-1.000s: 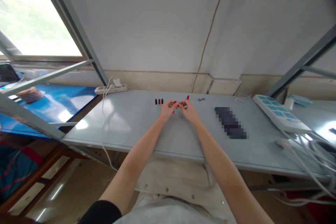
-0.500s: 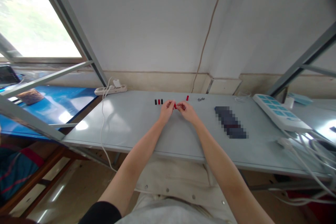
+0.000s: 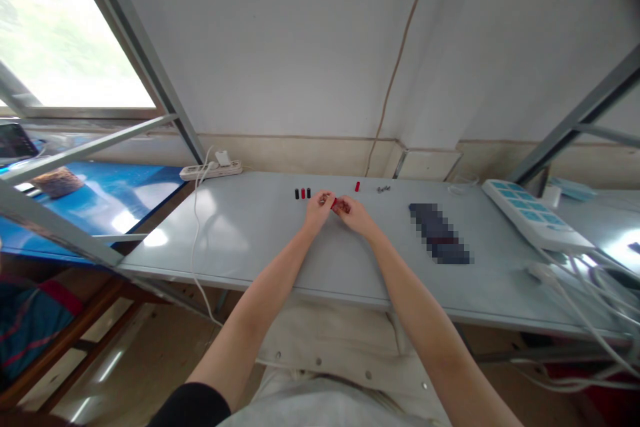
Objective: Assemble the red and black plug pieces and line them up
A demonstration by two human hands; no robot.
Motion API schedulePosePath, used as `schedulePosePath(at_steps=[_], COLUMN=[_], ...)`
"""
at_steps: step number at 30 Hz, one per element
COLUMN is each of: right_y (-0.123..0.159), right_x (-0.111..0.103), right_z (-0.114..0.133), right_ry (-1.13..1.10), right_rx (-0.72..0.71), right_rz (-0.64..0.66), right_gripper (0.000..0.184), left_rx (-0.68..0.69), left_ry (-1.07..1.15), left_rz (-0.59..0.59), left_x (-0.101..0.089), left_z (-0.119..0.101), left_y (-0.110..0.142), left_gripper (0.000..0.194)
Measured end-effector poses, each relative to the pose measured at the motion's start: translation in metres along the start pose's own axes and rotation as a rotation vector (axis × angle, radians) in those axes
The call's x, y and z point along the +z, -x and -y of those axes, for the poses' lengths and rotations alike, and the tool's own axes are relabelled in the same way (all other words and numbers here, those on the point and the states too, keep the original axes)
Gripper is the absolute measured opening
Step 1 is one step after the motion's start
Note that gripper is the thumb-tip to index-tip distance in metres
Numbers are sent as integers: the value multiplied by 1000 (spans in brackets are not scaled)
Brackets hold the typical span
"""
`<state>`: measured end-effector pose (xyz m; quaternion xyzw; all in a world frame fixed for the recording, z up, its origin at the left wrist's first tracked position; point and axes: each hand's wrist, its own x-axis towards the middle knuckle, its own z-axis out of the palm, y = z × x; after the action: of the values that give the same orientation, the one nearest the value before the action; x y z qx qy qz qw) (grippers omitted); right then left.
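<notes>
Between my fingertips is a small red cylinder (image 3: pixel 335 203), partly hidden by the fingers. My left hand (image 3: pixel 319 208) pinches it from the left. My right hand (image 3: pixel 351 211) has its fingers closed at the cylinder's right end; whether they also hold a small part there is too small to make out. Just left of my hands stand a black cylinder (image 3: pixel 297 193), a red cylinder (image 3: pixel 303 193) and another black cylinder (image 3: pixel 309 193) in a row. Beyond my right hand another red cylinder (image 3: pixel 357 186) rests on the grey table (image 3: pixel 240 240). Small metallic pieces (image 3: pixel 383 189) lie right of it.
A pixelated dark object (image 3: pixel 440 233) lies on the table at right. A large white power strip (image 3: pixel 535 213) with blue sockets and white cables is farther right. Another power strip (image 3: pixel 213 171) sits at the back left, its cable crossing the table. Metal frame posts flank both sides.
Both hands stay in nearly the same place around the red cylinder. The right fingers have shifted and curl a little more about its end. Nothing else on the table has moved.
</notes>
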<state>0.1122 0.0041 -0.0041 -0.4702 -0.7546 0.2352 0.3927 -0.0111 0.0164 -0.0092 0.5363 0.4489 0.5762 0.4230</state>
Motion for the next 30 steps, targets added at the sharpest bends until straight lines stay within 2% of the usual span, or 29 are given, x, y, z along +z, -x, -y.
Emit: schedulePosePath(at_steps=[6,9,13,16,21,25,30], right_y=[0,0,-2,-6,-17,-26,-33], right_x=[-1,-5,-19,-34,-48,-46,-40], right_z=[2,-2,-17,-30,-39,-37,-36], right_ry=[119,240,416,498,543,559,600], right_rx=[10,58,219,373,479,486,485], right_rz=[23,22,-80,-147,-144,-107,-125], right_gripper=[16,15,12,14,14,15,18], left_rx=[58,83,190,221,231,236,236], left_ry=[-70,-186,-489,-609,-675,-700,-702], left_rz=[81,98,107,143,167,192,210], left_x=[0,-1,-2,-3,-4,-4,-4], left_z=[2,5,10,12,11,10,8], left_y=[-1,-1,1,4,5,5,5], left_gripper=[22,21,16,16,19,20,21])
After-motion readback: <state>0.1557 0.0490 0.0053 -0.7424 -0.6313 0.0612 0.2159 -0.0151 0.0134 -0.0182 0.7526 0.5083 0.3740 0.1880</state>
